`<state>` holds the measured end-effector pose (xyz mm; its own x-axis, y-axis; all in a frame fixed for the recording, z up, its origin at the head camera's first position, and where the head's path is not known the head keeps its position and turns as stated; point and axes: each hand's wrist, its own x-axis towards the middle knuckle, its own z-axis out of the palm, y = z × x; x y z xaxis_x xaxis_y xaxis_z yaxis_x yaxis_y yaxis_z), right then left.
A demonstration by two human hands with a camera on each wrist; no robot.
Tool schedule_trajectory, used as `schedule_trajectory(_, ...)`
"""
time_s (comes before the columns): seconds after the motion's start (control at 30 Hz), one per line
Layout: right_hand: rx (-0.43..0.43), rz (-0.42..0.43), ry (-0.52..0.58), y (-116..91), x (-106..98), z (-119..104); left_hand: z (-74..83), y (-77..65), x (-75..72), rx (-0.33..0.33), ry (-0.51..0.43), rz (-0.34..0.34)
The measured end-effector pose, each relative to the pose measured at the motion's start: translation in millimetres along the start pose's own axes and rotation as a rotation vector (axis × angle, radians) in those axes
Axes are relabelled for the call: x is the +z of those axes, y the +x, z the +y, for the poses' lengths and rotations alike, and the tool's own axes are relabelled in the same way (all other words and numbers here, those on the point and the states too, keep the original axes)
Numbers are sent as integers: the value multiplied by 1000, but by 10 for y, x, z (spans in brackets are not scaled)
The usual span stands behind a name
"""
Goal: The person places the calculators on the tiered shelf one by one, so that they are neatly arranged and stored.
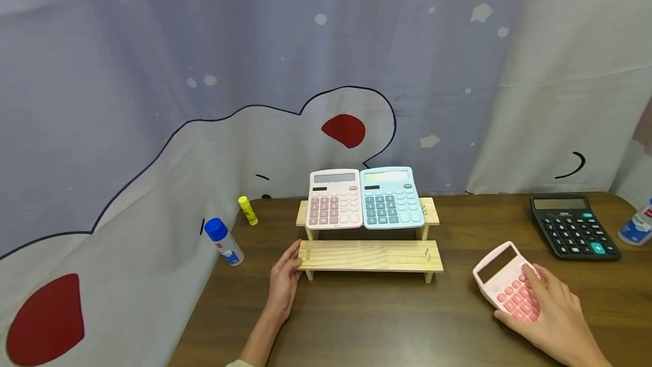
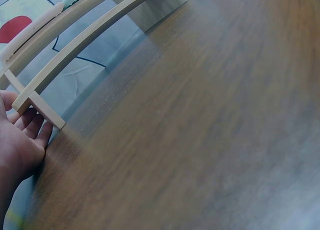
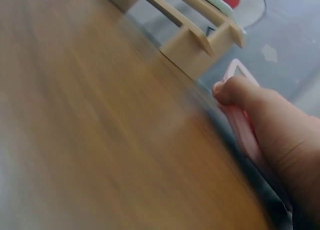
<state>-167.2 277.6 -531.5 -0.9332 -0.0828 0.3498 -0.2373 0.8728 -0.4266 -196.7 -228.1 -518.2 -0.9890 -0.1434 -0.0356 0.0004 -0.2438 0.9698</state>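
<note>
A pink calculator (image 1: pixel 514 290) is in my right hand (image 1: pixel 557 313), thumb along its near left edge and fingers over the keys. The right wrist view shows my thumb on the side of the pink calculator (image 3: pixel 240 125). My left hand (image 1: pixel 286 282) holds the left end of the lower step of a two-step wooden stand (image 1: pixel 369 255). In the left wrist view, the thumb lies above that plank and the other fingers below it. On the upper step lean a pale pink-white calculator (image 1: pixel 333 200) and a light blue calculator (image 1: pixel 391 198), side by side.
A black calculator (image 1: pixel 575 228) lies at the back right, with a blue-and-white glue bottle (image 1: pixel 639 225) beyond it. Left of the stand are a blue-capped glue bottle (image 1: pixel 226 242) and a small yellow tube (image 1: pixel 248 210). Behind the table hangs a printed curtain (image 1: pixel 433 72).
</note>
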Motion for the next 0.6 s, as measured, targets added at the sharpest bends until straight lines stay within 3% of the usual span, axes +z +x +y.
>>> schedule_trajectory(0.3,-174,142,114,-1,163,-495,9,2,10,-4,12,3)
schedule_trajectory(0.6,-343,179,164,3,333,-801,-5,2,1,8,15,-5)
